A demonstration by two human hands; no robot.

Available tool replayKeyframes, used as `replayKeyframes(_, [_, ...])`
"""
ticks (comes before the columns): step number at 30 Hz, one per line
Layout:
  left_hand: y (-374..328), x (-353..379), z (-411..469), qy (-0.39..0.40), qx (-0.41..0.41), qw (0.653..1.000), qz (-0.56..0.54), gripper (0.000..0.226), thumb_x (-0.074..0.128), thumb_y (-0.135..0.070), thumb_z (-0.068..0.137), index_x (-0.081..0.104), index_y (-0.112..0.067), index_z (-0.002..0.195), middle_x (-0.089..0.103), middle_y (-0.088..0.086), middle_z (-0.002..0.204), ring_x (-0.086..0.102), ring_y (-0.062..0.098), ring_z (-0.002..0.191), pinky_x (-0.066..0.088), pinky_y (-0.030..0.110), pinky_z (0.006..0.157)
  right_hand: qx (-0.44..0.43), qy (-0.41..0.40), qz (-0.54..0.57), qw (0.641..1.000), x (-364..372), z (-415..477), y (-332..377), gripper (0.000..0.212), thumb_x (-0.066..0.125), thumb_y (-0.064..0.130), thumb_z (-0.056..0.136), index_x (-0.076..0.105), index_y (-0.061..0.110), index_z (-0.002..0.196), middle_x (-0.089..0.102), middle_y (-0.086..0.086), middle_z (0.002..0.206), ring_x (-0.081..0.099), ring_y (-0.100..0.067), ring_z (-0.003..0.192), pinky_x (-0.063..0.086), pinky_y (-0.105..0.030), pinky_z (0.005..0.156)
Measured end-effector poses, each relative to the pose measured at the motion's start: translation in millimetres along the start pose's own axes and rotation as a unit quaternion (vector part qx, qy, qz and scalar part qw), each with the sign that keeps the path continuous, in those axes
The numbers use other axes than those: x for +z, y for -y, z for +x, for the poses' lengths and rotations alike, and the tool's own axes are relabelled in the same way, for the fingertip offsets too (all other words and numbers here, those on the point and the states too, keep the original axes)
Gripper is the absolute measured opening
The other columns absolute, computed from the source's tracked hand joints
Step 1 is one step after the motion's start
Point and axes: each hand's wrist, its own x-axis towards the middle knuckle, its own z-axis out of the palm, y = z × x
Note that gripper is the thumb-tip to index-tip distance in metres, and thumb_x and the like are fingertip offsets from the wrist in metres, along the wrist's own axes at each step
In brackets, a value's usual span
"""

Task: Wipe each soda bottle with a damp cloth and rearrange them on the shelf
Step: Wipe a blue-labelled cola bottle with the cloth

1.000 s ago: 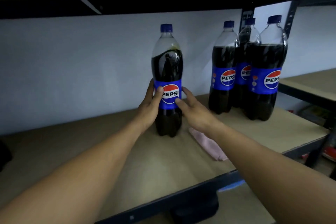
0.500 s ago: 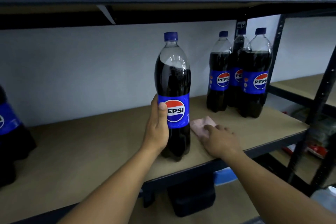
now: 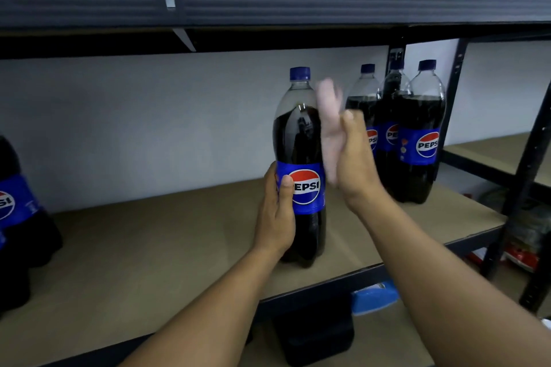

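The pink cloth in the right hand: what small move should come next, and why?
Probably press the cloth onto the bottle near its shoulder and wipe downward. The right hand holds it raised beside the bottle, blurred; the left hand grips the bottle at the label.

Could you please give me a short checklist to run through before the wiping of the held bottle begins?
1. Bottle steadied: the left hand grips the bottle at its label. Ok.
2. Bottle upright on the shelf board. Ok.
3. Blue cap in place. Ok.
4. Cloth in hand: the right hand holds the pink cloth raised beside the bottle's upper part. Ok.
5. Cloth touching the bottle: blurred by motion. Cannot tell.
6. Cloth damp. Cannot tell.
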Motion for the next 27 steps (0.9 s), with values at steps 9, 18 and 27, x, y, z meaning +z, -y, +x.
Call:
replayKeyframes(9, [-24,-2,28,0.035,0.013,0.999,-0.001,0.061,0.049,-0.073,0.08,0.039,-0.033,0.125,0.072,-0.016,0.106,0.07,-0.003,0.094,0.053,0.018,0.078,0.108,0.043,-0.044,0.992,1,-77,-81,0.06,0.026,0.068,0.104,0.021,0.043,0.158,0.048,0.017,0.148,0.054,0.008,0.122,0.046,-0.03,0.109])
replayKeyframes(18, [-16,8,30,0.011,0.009,0.999,-0.037,0.082,0.049,-0.072,0.088,0.035,-0.03,0.157,0.063,-0.009,0.14,0.067,0.01,0.12,0.057,0.035,0.098,-0.115,0.004,-0.087,0.989,26,47,28,0.072,0.05,0.068,0.099,0.031,0.037,0.161,0.044,0.002,0.161,0.046,-0.012,0.137,0.044,-0.036,0.108])
replayKeyframes(27, [-20,14,25,-0.022,0.056,0.998,0.018,0.078,0.034,-0.063,0.095,0.035,-0.018,0.158,0.053,-0.038,0.13,0.055,-0.019,0.116,0.042,0.002,0.088,-0.008,-0.055,-0.05,0.997,23,-34,-65,0.066,0.037,0.08,0.095,0.031,0.054,0.155,0.054,0.033,0.138,0.054,0.013,0.121,0.047,-0.028,0.102])
